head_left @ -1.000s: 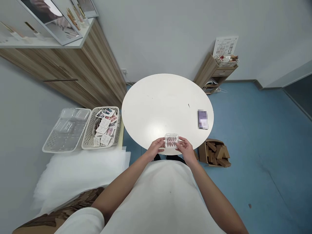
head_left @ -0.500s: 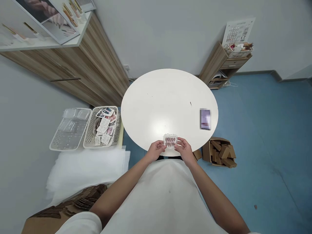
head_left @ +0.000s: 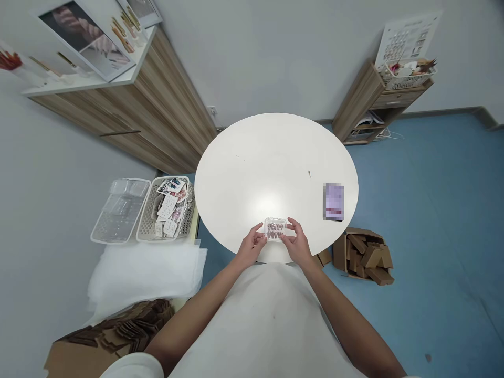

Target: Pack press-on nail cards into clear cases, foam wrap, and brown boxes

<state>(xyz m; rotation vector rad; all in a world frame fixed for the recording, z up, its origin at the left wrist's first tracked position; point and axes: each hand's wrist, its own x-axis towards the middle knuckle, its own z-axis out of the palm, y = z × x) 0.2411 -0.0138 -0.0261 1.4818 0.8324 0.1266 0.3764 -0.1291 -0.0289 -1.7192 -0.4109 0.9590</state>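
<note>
A small clear plastic case (head_left: 275, 229) with two rows of pinkish false nails is at the near edge of the round white table (head_left: 255, 173). On its left side, my left hand (head_left: 250, 247) grips it with thumb and fingers. My right hand (head_left: 298, 244) holds the opposite side, its thumb at the lower right corner and its fingers by the right edge. A purple pixelated item (head_left: 334, 201) lies on the table to the right.
At left stand a basket of nail cards (head_left: 167, 207), a tray of clear cases (head_left: 120, 212), white sheets (head_left: 147, 270) and stacked brown cardboard (head_left: 118, 336). An open carton of small boxes (head_left: 364, 256) sits on the floor at right, below a wooden shelf unit (head_left: 362, 105).
The view has shifted slightly. The fingers of my left hand have loosened a little around the case, and the index finger of my right hand has lifted slightly from its edge.
</note>
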